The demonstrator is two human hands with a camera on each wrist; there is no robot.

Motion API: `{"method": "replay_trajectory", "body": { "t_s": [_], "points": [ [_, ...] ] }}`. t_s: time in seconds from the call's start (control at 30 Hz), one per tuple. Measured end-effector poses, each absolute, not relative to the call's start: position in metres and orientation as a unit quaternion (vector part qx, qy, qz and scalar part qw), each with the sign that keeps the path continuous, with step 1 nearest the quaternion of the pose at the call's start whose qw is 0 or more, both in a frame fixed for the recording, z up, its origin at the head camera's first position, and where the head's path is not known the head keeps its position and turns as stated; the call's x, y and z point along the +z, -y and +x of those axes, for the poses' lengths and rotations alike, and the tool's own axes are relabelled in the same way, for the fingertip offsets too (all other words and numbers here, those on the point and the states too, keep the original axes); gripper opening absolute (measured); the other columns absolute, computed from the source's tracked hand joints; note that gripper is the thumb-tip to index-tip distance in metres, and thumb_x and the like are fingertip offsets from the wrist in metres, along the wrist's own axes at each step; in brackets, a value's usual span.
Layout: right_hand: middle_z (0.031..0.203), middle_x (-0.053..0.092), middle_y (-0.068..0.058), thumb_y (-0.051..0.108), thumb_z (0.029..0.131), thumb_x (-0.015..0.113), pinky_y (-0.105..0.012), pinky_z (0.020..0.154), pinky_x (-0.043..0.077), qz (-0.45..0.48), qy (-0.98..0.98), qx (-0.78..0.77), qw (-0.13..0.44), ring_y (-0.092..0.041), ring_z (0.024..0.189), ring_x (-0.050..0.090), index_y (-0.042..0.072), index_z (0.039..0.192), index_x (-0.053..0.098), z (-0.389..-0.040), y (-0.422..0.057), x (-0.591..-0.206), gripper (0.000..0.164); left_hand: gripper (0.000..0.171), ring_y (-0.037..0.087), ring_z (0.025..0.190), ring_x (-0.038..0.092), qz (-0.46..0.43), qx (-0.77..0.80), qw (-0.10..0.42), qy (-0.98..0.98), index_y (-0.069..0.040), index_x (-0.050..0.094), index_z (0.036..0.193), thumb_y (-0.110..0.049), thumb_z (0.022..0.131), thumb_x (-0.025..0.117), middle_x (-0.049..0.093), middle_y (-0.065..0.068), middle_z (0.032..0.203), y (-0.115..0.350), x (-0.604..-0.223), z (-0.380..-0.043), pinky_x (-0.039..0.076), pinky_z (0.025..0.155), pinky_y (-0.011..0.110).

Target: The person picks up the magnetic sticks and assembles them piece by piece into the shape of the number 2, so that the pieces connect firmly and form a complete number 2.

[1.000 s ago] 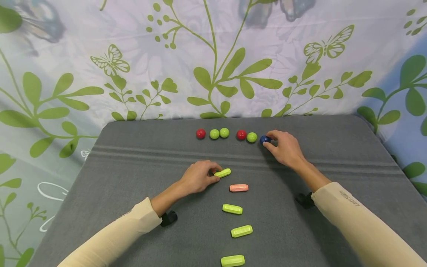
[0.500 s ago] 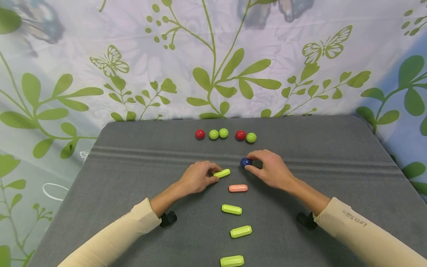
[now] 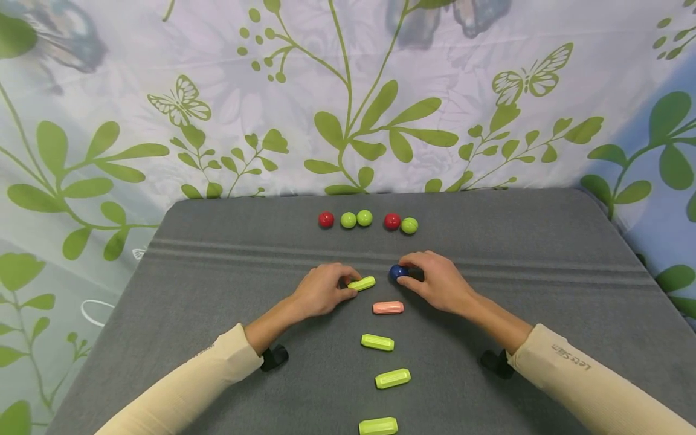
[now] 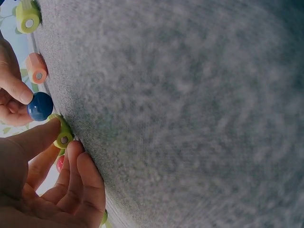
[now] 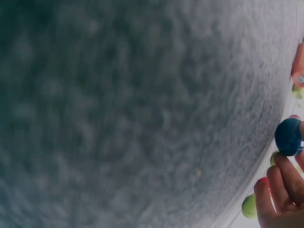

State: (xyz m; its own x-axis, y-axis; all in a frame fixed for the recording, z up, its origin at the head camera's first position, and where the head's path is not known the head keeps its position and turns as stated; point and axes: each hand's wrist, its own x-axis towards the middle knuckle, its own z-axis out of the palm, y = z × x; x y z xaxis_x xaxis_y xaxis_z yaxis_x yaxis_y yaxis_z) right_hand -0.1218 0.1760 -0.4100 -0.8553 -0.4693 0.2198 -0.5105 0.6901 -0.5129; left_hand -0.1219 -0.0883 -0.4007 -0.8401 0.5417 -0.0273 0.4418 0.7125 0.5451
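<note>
Between thumb and fingertips, my left hand (image 3: 325, 290) pinches the near end of a yellow-green ribbed stick (image 3: 362, 283) with bevelled ends. The left wrist view shows a small silvery disc in the end face of this stick (image 4: 64, 139). My right hand (image 3: 439, 281) holds a glossy dark blue ball (image 3: 398, 272) by thumb and fingers, just right of that stick. In the right wrist view the blue ball (image 5: 288, 137) sits at the fingertips, partly hidden by them. A salmon-pink stick (image 3: 388, 308) lies just in front of both hands.
Toward the front lie more yellow-green sticks (image 3: 377, 342) in a loose column. Along the back of the grey cloth-covered table (image 3: 228, 229) stand several balls, among them a red ball (image 3: 326, 219) and a green ball (image 3: 409, 225). A leaf-printed curtain (image 3: 244, 121) hangs behind.
My right hand has brought the blue ball from the right end of the back row forward and left, close to the held stick. The left hand stays in place.
</note>
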Motion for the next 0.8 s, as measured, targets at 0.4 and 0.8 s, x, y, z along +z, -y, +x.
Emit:
{"method": "replay_trajectory", "body": {
  "t_s": [0.4, 0.8],
  "points": [
    [0.105, 0.069, -0.007, 0.016, 0.088, 0.077, -0.046, 0.083, 0.05, 0.265, 0.92, 0.287, 0.033, -0.023, 0.097, 0.062, 0.004, 0.11, 0.069, -0.122, -0.176, -0.411, 0.026, 0.023, 0.013, 0.08, 0.059, 0.273, 0.284, 0.092, -0.915, -0.012, 0.073, 0.113, -0.016, 0.09, 0.074, 0.067, 0.002, 0.098, 0.088, -0.401, -0.123, 0.049, 0.071, 0.034],
    [0.107, 0.069, -0.007, 0.016, 0.088, 0.077, -0.045, 0.083, 0.05, 0.267, 0.919, 0.288, 0.026, -0.023, 0.097, 0.061, 0.005, 0.111, 0.069, -0.123, -0.175, -0.409, 0.026, 0.024, 0.012, 0.079, 0.061, 0.315, 0.301, 0.083, -0.896, -0.011, 0.073, 0.114, -0.013, 0.09, 0.074, 0.068, 0.002, 0.1, 0.083, -0.393, -0.143, 0.05, 0.072, 0.03]
  ]
}}
